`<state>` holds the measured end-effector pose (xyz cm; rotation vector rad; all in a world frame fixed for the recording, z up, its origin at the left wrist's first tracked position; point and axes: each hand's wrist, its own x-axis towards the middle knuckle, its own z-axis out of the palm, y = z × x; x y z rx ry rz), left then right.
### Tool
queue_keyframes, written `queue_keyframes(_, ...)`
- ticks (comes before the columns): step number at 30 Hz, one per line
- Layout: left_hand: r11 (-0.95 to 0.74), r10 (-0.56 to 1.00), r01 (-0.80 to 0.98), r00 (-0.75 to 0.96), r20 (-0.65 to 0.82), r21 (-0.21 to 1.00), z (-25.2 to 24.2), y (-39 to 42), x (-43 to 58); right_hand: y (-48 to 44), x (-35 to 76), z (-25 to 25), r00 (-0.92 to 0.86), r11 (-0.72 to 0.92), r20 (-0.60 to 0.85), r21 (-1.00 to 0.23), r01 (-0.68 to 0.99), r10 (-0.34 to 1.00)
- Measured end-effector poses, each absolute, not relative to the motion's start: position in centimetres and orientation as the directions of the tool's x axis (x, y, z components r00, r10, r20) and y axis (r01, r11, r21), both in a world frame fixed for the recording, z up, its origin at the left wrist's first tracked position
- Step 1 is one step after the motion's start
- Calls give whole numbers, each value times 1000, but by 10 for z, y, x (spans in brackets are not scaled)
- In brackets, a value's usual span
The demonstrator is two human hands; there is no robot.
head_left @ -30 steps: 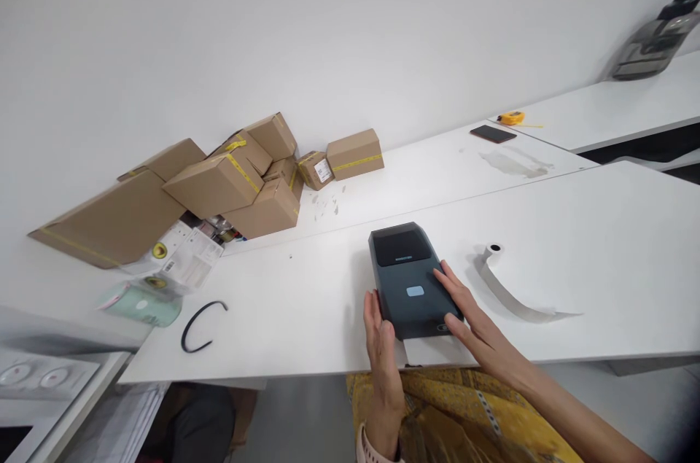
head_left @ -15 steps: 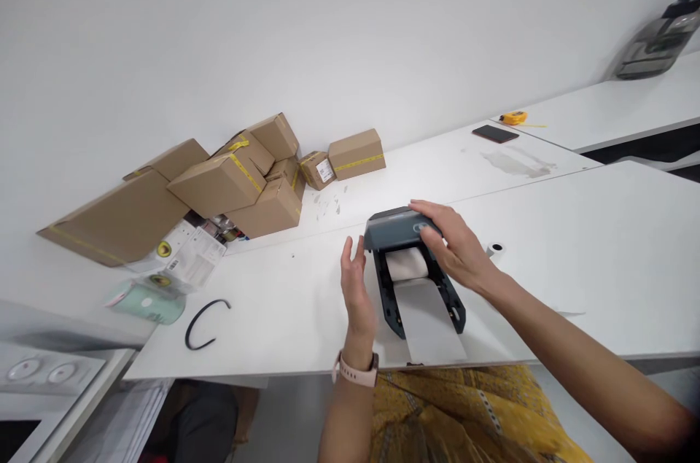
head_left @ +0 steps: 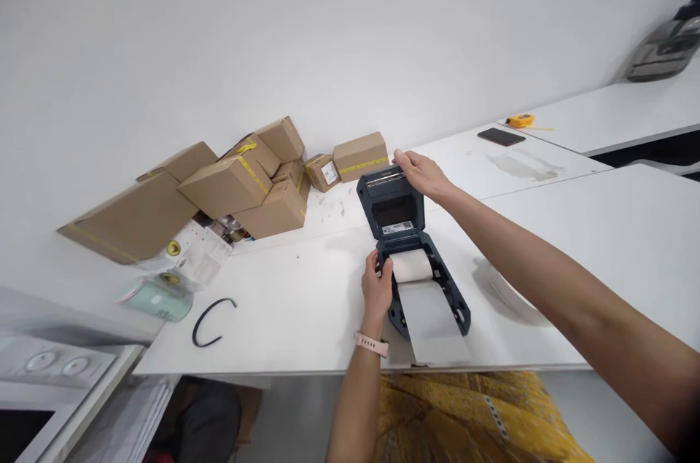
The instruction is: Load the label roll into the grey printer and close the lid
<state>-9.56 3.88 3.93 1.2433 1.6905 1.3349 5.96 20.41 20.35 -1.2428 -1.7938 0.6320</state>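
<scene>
A dark blue-grey label printer (head_left: 459, 315) stands on the white table with its lid (head_left: 418, 209) raised, showing the lid's inner side. In its bay lies a white paper roll (head_left: 411, 266), and a loose white strip (head_left: 433, 321) runs from it toward the table's front edge. My left hand (head_left: 377, 288), with a pink watch band on the wrist, grips the left side of the base near the hinge, thumb over the rim. Up at the top edge of the lid, my right hand (head_left: 421, 173) holds it with closed fingers. A white curved object (head_left: 517, 299) is partly hidden under my right forearm.
Several cardboard boxes (head_left: 227, 182) are stacked at the back left. A black headband-like hoop (head_left: 197, 324) and a mint-green packet (head_left: 158, 300) lie at the left. A phone (head_left: 502, 136) and a yellow tape measure (head_left: 519, 120) rest at the back right, a large bottle (head_left: 664, 47) beyond.
The printer's lid has swung up and back, with my right hand rising along its top edge. My left hand has moved from beside the printer onto its base.
</scene>
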Motion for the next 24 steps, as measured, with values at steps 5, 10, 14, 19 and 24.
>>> queue_keyframes(5, 87, 931, 359, -361, 52, 929, 43, 40, -96, 178, 70, 183, 2, 590, 647, -696, 409, 763)
queue_keyframes(10, 100, 932, 405, -357, 56, 909, 46, 38, -94, 126, 83, 132, -260, 789, 781, -428, 440, 568)
queue_keyframes(14, 132, 936, 468, -348, 45, 874, 50, 38, -94, 122, 82, 100, -780, 777, 177, -362, 516, 600)
queue_keyframes(19, 181, 946, 554, -324, 10, 812, 58, 39, -95, 138, 63, 92, -791, 737, -192, -289, 611, 581)
queue_keyframes(24, 222, 935, 632, -353, 22, 742, 62, 40, -89, 137, 49, 90, -781, 732, -183, -274, 623, 597)
